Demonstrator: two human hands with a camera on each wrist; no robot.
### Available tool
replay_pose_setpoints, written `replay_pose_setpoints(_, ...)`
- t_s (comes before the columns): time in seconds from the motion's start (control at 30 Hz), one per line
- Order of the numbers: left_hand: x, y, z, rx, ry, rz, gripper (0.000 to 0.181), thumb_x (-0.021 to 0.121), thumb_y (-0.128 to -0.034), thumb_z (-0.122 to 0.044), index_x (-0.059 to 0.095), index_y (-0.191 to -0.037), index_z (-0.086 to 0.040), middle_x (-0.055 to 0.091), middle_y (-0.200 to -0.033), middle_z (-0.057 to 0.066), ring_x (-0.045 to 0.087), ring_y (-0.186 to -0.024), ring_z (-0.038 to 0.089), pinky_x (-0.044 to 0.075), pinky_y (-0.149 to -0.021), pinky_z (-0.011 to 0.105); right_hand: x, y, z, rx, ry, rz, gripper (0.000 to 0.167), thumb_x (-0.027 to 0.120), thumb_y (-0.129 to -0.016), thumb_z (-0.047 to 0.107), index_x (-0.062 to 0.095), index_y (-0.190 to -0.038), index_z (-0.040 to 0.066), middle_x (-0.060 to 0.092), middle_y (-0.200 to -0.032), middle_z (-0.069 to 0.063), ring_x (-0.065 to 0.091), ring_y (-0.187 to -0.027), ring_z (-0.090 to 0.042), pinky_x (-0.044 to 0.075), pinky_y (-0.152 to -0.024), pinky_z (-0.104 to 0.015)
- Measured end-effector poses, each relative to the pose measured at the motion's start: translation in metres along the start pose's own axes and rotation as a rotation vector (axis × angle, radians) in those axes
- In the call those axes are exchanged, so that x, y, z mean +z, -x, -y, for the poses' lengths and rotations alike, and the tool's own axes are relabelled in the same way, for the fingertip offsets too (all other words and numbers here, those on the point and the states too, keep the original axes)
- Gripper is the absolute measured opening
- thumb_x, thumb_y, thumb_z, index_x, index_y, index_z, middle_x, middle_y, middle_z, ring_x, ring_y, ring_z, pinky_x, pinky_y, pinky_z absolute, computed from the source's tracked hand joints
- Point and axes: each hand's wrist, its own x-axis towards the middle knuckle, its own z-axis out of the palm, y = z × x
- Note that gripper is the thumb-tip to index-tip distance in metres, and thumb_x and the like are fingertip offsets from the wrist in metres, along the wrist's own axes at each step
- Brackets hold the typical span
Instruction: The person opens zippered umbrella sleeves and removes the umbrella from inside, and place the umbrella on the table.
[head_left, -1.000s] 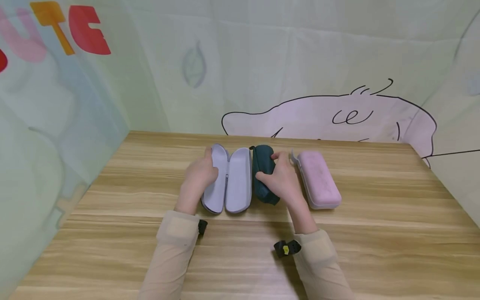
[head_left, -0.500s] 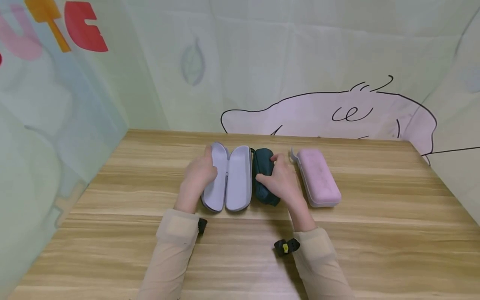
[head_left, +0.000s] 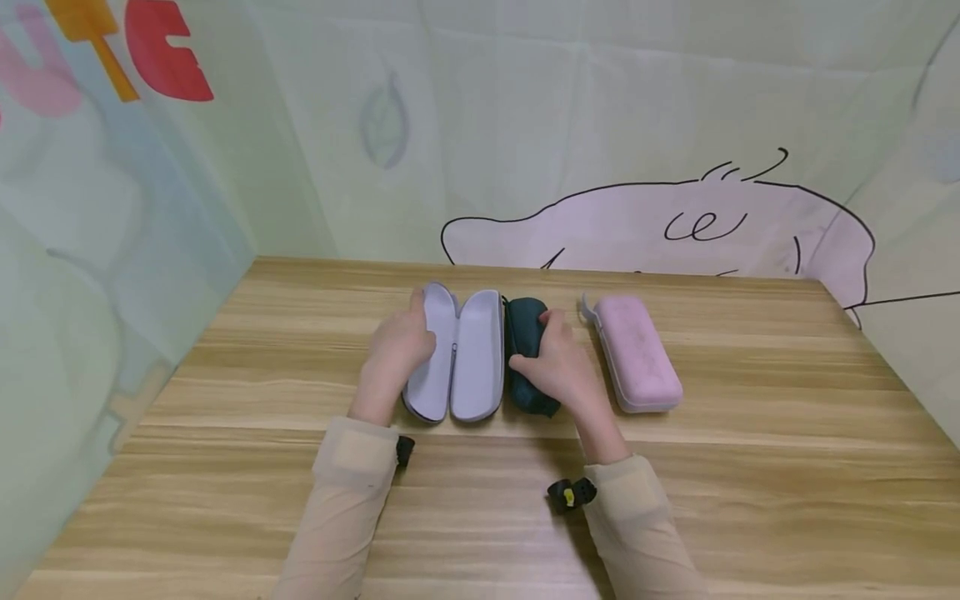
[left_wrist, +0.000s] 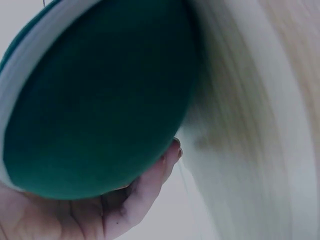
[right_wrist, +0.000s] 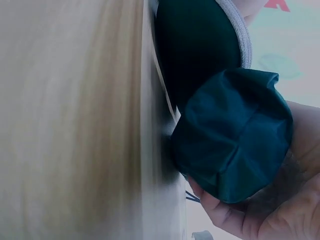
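Note:
A zippered hard case point(head_left: 477, 358) lies open in the head view, its two grey-lined halves side by side. My left hand point(head_left: 400, 346) holds the outer edge of its left half. In the left wrist view, fingers point(left_wrist: 145, 192) curl along the case's dark green shell point(left_wrist: 100, 110). Just right of the case is a dark teal cloth roll that looks like a folded umbrella point(head_left: 527, 329), with a cord at its far end. My right hand point(head_left: 562, 360) grips it between thumb and fingers. Its bunched near end shows in the right wrist view, close beside the green case point(right_wrist: 200, 45).
To the right, a pink closed case point(head_left: 637, 352) with a grey strap point(head_left: 587, 308) lies on the wooden table point(head_left: 480, 500). A printed cloth backdrop point(head_left: 525, 125) rises behind the table's far edge.
My right hand and the umbrella have slid slightly toward me along the open case. The left hand keeps its hold on the case. The head view has tilted a little.

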Motion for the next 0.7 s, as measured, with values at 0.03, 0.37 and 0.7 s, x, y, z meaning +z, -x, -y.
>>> replay_pose_setpoints(0.03,0.0000,0.0001,0.0000,-0.002,0.004,0.002,0.075,0.046,-0.0886,-0.009,0.008,-0.153,0.000,0.054,-0.070,0.012,0.053,-0.059,0.023,0.041,-0.049,0.030,0.0005,0.0000,-0.0003,0.000,0.005,0.003,0.074,0.066,-0.085,0.033,0.026,-0.143,0.009,0.045,-0.139,-0.019,0.058,-0.109,-0.036,0.048,-0.092,-0.048)
replay_pose_setpoints(0.37,0.0005,-0.0018,0.0008,-0.013,0.012,0.022,0.076,0.045,-0.0898,-0.012,0.006,-0.154,-0.001,0.049,-0.064,0.007,0.049,-0.053,0.020,0.039,-0.047,0.029,0.0016,0.0005,-0.0014,0.021,0.078,0.028,0.089,0.066,-0.084,0.037,0.014,-0.151,0.009,0.037,-0.146,-0.024,0.052,-0.120,-0.040,0.045,-0.096,-0.051)
replay_pose_setpoints(0.7,0.0017,-0.0025,0.0017,-0.022,0.031,0.019,0.075,0.046,-0.0923,-0.016,0.006,-0.154,-0.001,0.050,-0.062,0.006,0.049,-0.051,0.018,0.040,-0.046,0.028,0.0003,0.0013,-0.0019,0.007,0.112,0.050,0.091,0.064,-0.086,0.042,0.011,-0.152,0.008,0.038,-0.145,-0.025,0.050,-0.123,-0.042,0.044,-0.097,-0.052)
